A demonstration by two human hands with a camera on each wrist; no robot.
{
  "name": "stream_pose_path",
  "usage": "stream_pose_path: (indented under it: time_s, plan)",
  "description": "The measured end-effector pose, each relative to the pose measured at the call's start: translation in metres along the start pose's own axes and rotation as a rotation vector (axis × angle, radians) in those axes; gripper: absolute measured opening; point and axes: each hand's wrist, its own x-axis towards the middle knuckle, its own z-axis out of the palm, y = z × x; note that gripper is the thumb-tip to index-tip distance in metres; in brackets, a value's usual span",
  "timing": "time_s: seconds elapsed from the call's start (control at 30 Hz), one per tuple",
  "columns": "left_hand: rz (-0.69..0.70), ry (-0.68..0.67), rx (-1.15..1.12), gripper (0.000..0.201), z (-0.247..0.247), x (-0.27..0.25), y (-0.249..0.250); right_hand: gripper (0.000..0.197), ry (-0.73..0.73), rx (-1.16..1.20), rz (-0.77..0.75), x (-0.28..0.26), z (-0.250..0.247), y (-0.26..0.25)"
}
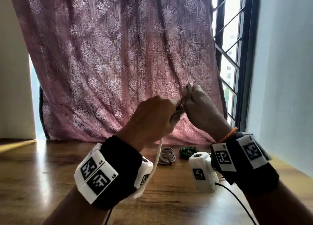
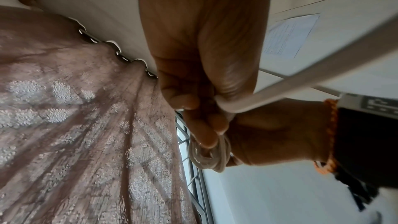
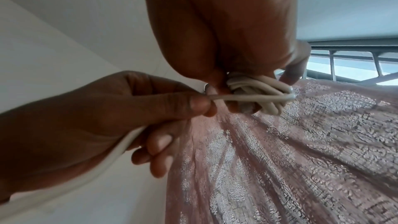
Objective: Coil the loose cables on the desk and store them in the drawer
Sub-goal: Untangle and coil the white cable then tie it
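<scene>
Both hands are raised above the wooden desk (image 1: pixel 50 174) in front of the curtain. My right hand (image 1: pixel 198 104) grips a small bundle of coiled white cable (image 3: pixel 256 94), seen also as white cable (image 2: pixel 208 156) loops in the left wrist view. My left hand (image 1: pixel 152 116) pinches the loose strand of the same white cable (image 1: pixel 158 155) between thumb and forefinger, right beside the bundle. The strand hangs down past my left wrist toward the desk. A coiled grey-white cable (image 1: pixel 166 155) and a coiled green cable (image 1: pixel 188 151) lie on the desk at the back.
A mauve patterned curtain (image 1: pixel 118 63) hangs behind the desk. A barred window (image 1: pixel 228 55) and a pale wall stand at the right. No drawer shows in these views.
</scene>
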Motion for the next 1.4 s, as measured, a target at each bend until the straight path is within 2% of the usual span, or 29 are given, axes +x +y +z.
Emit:
stream_pose_path:
  time_s: [0.17, 0.27, 0.33, 0.47, 0.57, 0.73, 0.83, 0.93, 1.0, 1.1, 1.2, 1.23, 1.3, 1.33, 1.4]
  plan:
    - [-0.008, -0.01, 0.016, 0.016, -0.006, -0.002, -0.003, 0.011, -0.116, -0.205, -0.164, -0.008, 0.001, -0.001]
    - [-0.019, -0.007, -0.005, 0.016, -0.004, -0.001, -0.003, 0.007, -0.226, -0.254, -0.159, -0.004, 0.0, 0.005]
    - [-0.05, -0.006, -0.065, 0.016, -0.005, 0.0, -0.005, 0.013, -0.287, -0.228, -0.148, -0.003, -0.004, 0.007]
    - [-0.048, 0.054, -0.095, 0.044, -0.007, -0.001, -0.022, 0.038, -0.372, -0.27, -0.211, -0.01, -0.01, 0.003]
    - [-0.068, 0.056, -0.127, 0.05, -0.006, -0.003, -0.033, 0.046, -0.496, -0.271, -0.226, -0.014, -0.011, -0.003]
    - [-0.085, 0.069, -0.132, 0.058, -0.005, -0.001, -0.039, 0.037, -0.57, -0.188, -0.223, -0.01, -0.02, -0.006]
    - [-0.09, 0.093, -0.244, 0.068, -0.005, -0.002, -0.051, 0.033, -0.608, -0.175, -0.227, -0.01, -0.024, -0.004]
    - [-0.172, 0.26, -0.386, 0.068, -0.008, -0.007, -0.079, 0.029, -0.631, -0.182, -0.193, -0.009, -0.033, -0.001]
    - [-0.246, 0.391, -0.313, 0.062, -0.015, -0.011, -0.096, 0.027, -0.645, -0.148, -0.162, -0.007, -0.041, 0.001]
    - [-0.35, 0.594, -0.149, 0.056, -0.025, -0.015, -0.109, 0.031, -0.768, -0.143, -0.083, -0.005, -0.048, 0.007]
    - [-0.498, 0.86, -0.064, 0.052, -0.034, -0.022, -0.115, 0.035, -0.913, -0.307, 0.048, -0.006, -0.052, 0.012]
    - [-0.538, 0.93, -0.043, 0.051, -0.039, -0.024, -0.115, 0.038, -0.918, -0.365, 0.092, -0.006, -0.051, 0.015]
    - [-0.582, 0.972, -0.064, 0.047, -0.046, -0.025, -0.117, 0.039, -0.834, -0.45, 0.141, -0.003, -0.046, 0.023]
    - [-0.586, 0.937, -0.101, 0.043, -0.047, -0.024, -0.119, 0.038, -0.765, -0.457, 0.146, -0.001, -0.043, 0.028]
    - [-0.551, 0.786, -0.189, 0.035, -0.042, -0.019, -0.12, 0.04, -0.639, -0.373, 0.161, 0.003, -0.038, 0.034]
